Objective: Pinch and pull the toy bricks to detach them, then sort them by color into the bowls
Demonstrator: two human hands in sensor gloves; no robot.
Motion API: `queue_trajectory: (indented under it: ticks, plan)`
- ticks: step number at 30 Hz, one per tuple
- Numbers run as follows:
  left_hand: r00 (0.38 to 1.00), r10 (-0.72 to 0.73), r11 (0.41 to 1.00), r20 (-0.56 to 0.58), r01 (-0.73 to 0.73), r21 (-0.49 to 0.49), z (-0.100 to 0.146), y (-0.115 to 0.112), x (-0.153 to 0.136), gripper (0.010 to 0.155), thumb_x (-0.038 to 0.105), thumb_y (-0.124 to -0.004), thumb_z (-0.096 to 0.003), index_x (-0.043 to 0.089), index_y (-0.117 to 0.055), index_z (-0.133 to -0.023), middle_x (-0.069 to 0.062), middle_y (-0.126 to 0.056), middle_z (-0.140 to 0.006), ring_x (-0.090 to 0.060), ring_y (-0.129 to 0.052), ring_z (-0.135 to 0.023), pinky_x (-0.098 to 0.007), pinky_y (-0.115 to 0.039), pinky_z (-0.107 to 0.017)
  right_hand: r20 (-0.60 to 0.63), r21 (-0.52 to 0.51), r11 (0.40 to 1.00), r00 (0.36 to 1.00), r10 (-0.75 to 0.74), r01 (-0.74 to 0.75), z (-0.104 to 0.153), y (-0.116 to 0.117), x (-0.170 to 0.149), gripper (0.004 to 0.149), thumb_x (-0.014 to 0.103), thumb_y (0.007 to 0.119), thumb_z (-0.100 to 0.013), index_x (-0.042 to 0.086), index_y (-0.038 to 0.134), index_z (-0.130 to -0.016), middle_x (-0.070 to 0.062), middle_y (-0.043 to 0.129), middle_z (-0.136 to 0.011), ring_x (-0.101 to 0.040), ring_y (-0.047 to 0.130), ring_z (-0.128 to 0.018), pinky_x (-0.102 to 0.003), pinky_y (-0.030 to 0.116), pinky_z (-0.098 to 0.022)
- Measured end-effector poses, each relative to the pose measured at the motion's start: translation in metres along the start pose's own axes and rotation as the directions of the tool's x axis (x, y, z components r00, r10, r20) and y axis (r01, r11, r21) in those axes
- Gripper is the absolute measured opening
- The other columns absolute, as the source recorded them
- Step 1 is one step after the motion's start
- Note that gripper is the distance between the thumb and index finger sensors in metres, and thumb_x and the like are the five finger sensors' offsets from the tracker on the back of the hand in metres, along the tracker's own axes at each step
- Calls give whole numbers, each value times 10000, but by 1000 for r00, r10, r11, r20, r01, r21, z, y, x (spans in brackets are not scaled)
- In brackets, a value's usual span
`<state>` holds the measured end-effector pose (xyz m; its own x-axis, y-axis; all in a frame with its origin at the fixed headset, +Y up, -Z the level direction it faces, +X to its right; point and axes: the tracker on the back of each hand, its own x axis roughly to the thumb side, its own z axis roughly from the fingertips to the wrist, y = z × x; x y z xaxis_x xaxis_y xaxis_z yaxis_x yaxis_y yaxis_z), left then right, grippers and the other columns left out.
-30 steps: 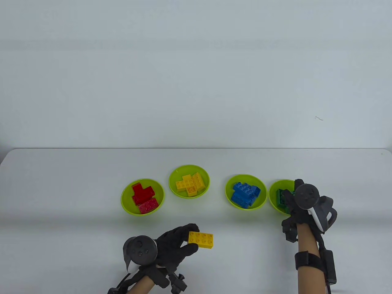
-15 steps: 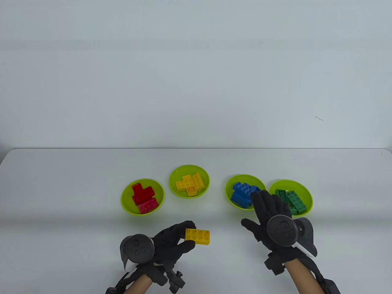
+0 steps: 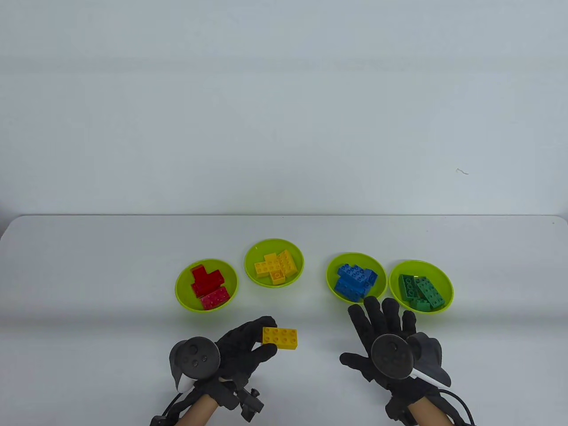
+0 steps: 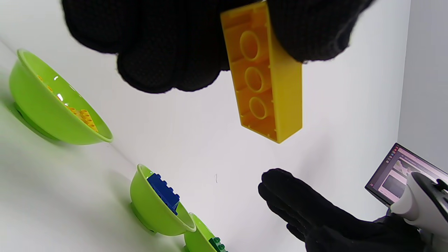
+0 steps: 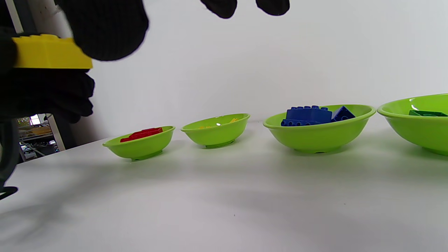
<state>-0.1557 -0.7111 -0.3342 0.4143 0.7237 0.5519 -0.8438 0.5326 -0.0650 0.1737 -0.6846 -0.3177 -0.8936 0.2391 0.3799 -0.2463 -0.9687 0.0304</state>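
Observation:
My left hand (image 3: 259,339) pinches a yellow brick (image 3: 280,337) by its left end and holds it above the table, in front of the bowls; the left wrist view shows its hollow underside (image 4: 262,77). My right hand (image 3: 377,324) hovers open, fingers spread, holding nothing, just in front of the blue bowl (image 3: 332,284). Four lime-green bowls stand in a row: red bricks (image 3: 206,284) in the left bowl (image 3: 181,290), yellow bricks (image 3: 275,265) in the second (image 3: 249,270), blue bricks (image 3: 355,282) in the third, green bricks (image 3: 419,290) in the right bowl (image 3: 446,284).
The white table (image 3: 88,288) ends at a plain white wall behind the bowls. A laptop screen (image 4: 395,175) shows at the right in the left wrist view. Shelving (image 5: 31,134) appears off the table's left end in the right wrist view.
My right hand has left the green bowl, where a green brick now lies, and drawn back toward me and leftward, opening flat. My left hand drifted slightly left with the yellow brick.

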Motion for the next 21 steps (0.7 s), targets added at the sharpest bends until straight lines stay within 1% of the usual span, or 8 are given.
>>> queue_trajectory:
  ticks: [6,10,13,16,21]
  plan:
    - [999,-21,999,-26,22,27,-3,5,0,663,403,-739,-461,7,-676,-989,-256,-845,-866,-412,-893,-753,-551,-708,-589,-5,2,1000,1000,14,-14,1,2,-2,885,567,698,-541,137,273,-1187,-284,204,-1228,-658,185,-1069,-804,147,-658]
    - [997,-53,996,-51,57,69,-12,13,0,662,386,-733,-468,0,-656,-1000,-267,-827,-882,-421,-879,-765,-554,-699,-592,-11,4,1000,1000,0,0,1,1,-3,875,562,698,-542,136,287,-1186,-285,206,-1226,-655,187,-1069,-800,146,-660]
    - [990,-118,989,-73,124,83,-31,16,-6,664,384,-734,-468,0,-650,-1003,-266,-824,-884,-420,-876,-768,-552,-696,-594,-16,-9,1000,1000,-19,19,1,-2,-4,869,560,697,-544,140,290,-1187,-280,204,-1228,-652,182,-1071,-796,141,-664]
    - [965,-247,966,-91,252,51,-59,15,-12,663,388,-733,-467,5,-651,-1002,-261,-825,-885,-415,-877,-771,-548,-698,-596,-21,-28,999,999,-37,37,2,-7,-4,866,558,696,-545,138,295,-1187,-282,205,-1227,-649,182,-1072,-793,138,-666]
    - [915,-371,926,-162,377,6,-103,4,-23,664,389,-733,-466,11,-647,-1005,-255,-822,-892,-412,-874,-779,-546,-696,-603,-31,-47,998,998,-52,50,4,-13,-8,864,553,704,-544,136,306,-1187,-283,212,-1227,-652,189,-1070,-792,143,-668]
